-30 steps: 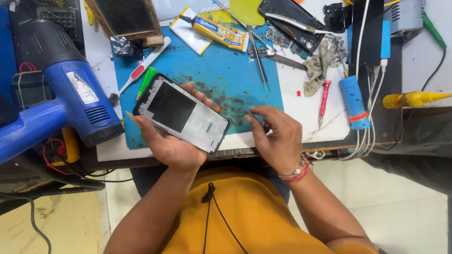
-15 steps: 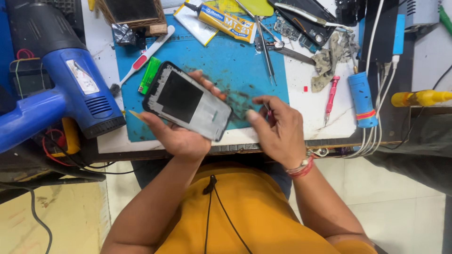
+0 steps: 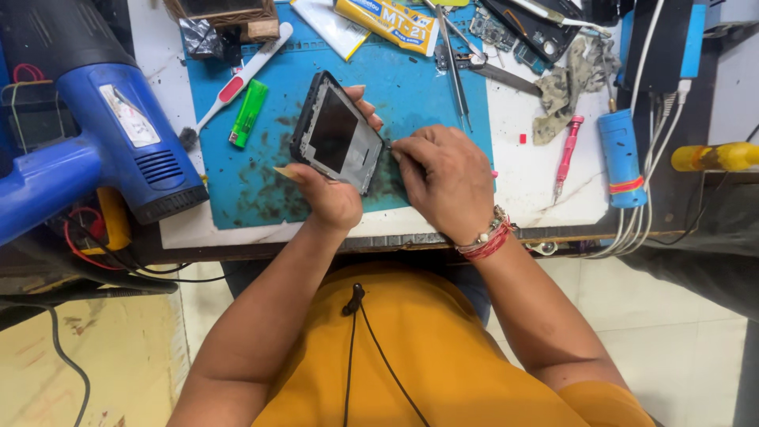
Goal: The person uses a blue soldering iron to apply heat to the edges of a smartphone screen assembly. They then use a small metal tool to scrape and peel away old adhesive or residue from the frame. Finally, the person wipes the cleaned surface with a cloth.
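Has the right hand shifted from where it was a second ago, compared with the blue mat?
Yes. The right hand has moved left along the blue work mat, closing in until its fingertips meet the edge of the dark-screened phone frame held by the left hand.

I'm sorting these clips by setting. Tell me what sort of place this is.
Most likely a phone repair bench. The left hand holds a bare phone frame over a stained blue work mat, with a blue heat gun, tweezers and a glue tube around it.

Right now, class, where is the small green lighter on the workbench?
In the head view, the green lighter lies on the blue mat, left of the phone frame held in the left hand, just below the white brush handle.
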